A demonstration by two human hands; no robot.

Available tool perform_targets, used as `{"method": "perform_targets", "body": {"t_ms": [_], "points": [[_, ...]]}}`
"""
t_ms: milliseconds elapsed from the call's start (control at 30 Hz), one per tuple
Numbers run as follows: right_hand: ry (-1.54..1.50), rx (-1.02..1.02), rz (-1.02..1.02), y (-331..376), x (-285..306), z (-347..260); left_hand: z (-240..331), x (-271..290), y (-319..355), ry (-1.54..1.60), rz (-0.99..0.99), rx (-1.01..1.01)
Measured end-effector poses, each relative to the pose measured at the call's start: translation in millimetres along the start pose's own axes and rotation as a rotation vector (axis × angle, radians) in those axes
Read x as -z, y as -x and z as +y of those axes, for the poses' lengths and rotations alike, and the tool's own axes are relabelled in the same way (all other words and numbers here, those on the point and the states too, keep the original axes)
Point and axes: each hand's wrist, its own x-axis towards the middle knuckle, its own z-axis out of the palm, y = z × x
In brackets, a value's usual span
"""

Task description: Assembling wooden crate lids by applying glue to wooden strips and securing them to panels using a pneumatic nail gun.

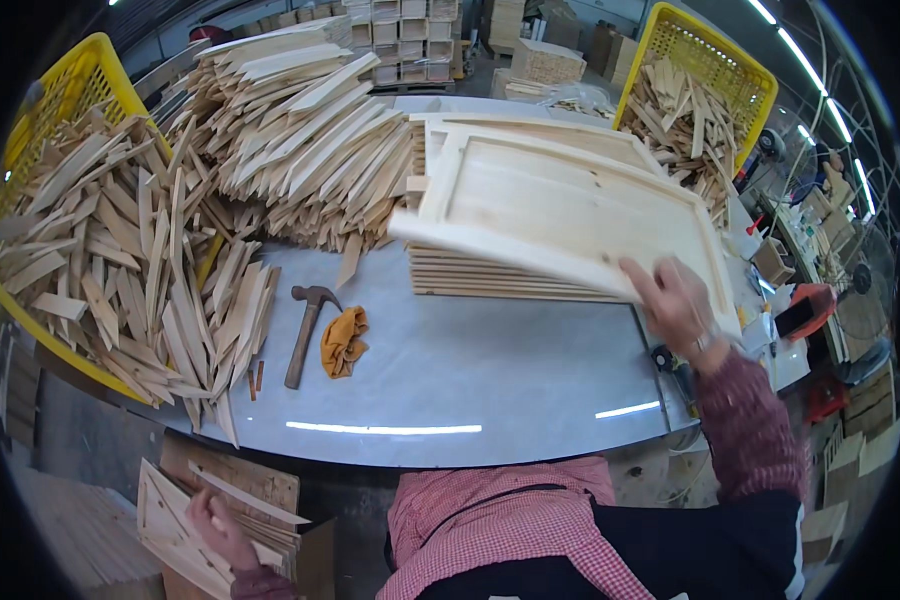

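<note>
My right hand (675,310) reaches forward over the table, fingers closed on the near edge of a framed wooden panel (580,200), which slants over a stack of panels (510,278). My left hand (220,527) hangs low beside the table, fingers slightly bent against an upright wooden board (170,520); I can't tell whether they grip it. To my left, a yellow basket (45,112) brims with short wood strips, some spilling onto the tabletop (490,370). Far right, a tilted yellow crate (705,45) holds more offcuts. A big pile of slats (300,140) crowds the stack's left side. Nearer me lie a hammer (308,325) and, just beside it, a crumpled orange cloth (344,343).
</note>
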Motion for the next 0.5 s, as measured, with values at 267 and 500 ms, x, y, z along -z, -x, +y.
{"method": "perform_targets", "body": {"t_ms": [267, 500], "points": [[-0.247, 0.057, -0.104, 120, 42, -107, 152, -62, -24, 0.095, -0.225, -0.363], [-0.461, 0.062, -0.268, 145, -29, -147, 178, -134, -67, 0.211, -0.339, -0.486]]}}
